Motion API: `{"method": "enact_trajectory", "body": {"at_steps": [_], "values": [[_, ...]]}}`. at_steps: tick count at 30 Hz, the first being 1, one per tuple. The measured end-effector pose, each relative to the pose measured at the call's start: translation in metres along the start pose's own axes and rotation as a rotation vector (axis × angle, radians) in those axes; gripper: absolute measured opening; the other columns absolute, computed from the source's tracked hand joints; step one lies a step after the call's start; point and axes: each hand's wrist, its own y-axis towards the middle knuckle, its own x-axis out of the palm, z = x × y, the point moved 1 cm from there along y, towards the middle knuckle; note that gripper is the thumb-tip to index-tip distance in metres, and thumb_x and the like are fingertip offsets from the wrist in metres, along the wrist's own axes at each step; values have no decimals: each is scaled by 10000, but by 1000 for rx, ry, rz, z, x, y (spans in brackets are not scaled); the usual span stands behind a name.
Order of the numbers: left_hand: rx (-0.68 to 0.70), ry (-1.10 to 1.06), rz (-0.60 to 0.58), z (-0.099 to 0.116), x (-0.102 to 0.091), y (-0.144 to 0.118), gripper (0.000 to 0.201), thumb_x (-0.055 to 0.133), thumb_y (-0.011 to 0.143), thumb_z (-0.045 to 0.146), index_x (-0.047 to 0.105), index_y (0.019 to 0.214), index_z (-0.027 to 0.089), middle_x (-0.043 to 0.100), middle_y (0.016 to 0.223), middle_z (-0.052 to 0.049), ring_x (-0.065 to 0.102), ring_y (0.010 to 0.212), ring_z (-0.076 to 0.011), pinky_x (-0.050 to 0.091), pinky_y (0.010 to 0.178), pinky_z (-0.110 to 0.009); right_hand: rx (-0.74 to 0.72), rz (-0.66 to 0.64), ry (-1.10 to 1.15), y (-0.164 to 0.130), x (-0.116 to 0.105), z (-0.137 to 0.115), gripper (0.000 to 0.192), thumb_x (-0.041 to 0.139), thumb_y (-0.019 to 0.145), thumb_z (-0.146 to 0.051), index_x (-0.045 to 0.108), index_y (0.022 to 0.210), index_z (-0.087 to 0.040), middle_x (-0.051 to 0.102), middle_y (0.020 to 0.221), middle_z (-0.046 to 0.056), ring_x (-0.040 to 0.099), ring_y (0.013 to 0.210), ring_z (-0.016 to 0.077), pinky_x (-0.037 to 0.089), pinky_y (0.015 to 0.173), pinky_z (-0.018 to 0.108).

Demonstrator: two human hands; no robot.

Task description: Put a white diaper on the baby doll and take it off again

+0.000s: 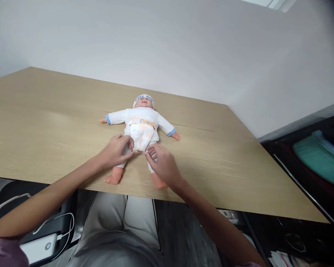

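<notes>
A baby doll [142,113] in a white outfit with blue cuffs and a white printed cap lies face up on the wooden table, its arms spread and its feet towards me. Round its hips is a white diaper [141,135] with an orange patterned waistband. My left hand [118,150] pinches the diaper's lower edge between the doll's legs, on the left. On the right, my right hand [161,159] has its fingers curled and closed on the same edge. The fingertips of both hands are a short way apart, and they partly cover the doll's legs.
The wooden table [58,129] reaches back to a pale wall [156,44]. Below the near edge at left, a white power bank [39,247] with a cable rests on a black surface. Dark shelving with a teal item [320,157] stands at the right.
</notes>
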Motion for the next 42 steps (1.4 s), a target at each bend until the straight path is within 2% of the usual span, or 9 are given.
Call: {"method": "enact_trajectory", "body": {"at_steps": [4, 10, 16, 21, 25, 31, 35, 38, 42], "values": [[-58, -101, 57, -16, 7, 12, 389, 751, 1026, 610, 587, 978, 260, 754, 960, -55, 660, 917, -292, 494, 890, -460, 22, 51, -139, 16, 10, 6, 169, 723, 1086, -357, 636, 977, -261, 756, 872, 36, 726, 793, 258, 517, 721, 375], [-147, -140, 100, -25, 11, 23, 508, 812, 964, 698, 557, 952, 259, 733, 894, -53, 654, 847, -283, 480, 786, -419, -30, 50, -226, 28, 22, 7, 234, 732, 1093, -326, 626, 897, -255, 733, 932, 65, 696, 882, 273, 476, 765, 372], [-49, -108, 62, -29, 8, 30, 449, 694, 1052, 614, 592, 812, 248, 718, 853, -48, 616, 910, -284, 494, 928, -451, -31, 32, -140, 35, 24, 16, 219, 780, 1044, -337, 651, 886, -258, 698, 982, 52, 674, 912, 269, 519, 816, 392], [-7, -140, 124, -31, 10, 26, 357, 738, 1040, 541, 638, 897, 230, 720, 1136, -93, 652, 1084, -299, 516, 1044, -469, -68, 55, -83, 31, 24, 20, 69, 749, 1053, -302, 714, 1015, -256, 725, 1135, 92, 692, 1036, 305, 563, 906, 438], [2, -149, 117, -27, 8, 22, 310, 727, 1067, 497, 650, 954, 219, 714, 1281, -111, 648, 1204, -308, 488, 1107, -452, -94, 26, -98, 26, 22, 17, 72, 746, 1058, -298, 697, 1071, -247, 743, 1231, 105, 663, 1081, 328, 548, 954, 471], [-62, -142, 33, -23, 7, 24, 361, 683, 1077, 493, 547, 875, 226, 638, 901, -32, 552, 944, -258, 442, 918, -412, -40, -24, -89, 26, 23, 11, 132, 749, 1031, -306, 644, 1089, -252, 762, 1120, 103, 637, 1090, 347, 527, 953, 471], [-164, -227, 94, -30, 11, 23, 359, 803, 977, 523, 620, 1037, 220, 636, 960, -26, 553, 950, -250, 430, 853, -374, 100, 81, 45, 30, 25, 15, 245, 788, 976, -366, 603, 1099, -262, 747, 1051, 68, 674, 976, 295, 526, 853, 411], [-224, -368, 133, -38, 14, 21, 433, 871, 915, 512, 569, 1049, 232, 625, 976, -7, 549, 910, -215, 422, 806, -337, 167, 130, 174, 31, 23, 19, 335, 796, 963, -417, 573, 1160, -264, 776, 1077, 50, 688, 890, 251, 528, 813, 389], [-294, -552, 184, -46, 19, 20, 547, 942, 834, 477, 493, 1045, 247, 633, 1021, 0, 564, 869, -178, 431, 768, -311, 185, 149, 210, 28, 15, 23, 342, 818, 958, -461, 599, 1138, -269, 812, 1121, 57, 715, 915, 249, 543, 855, 404]]}}
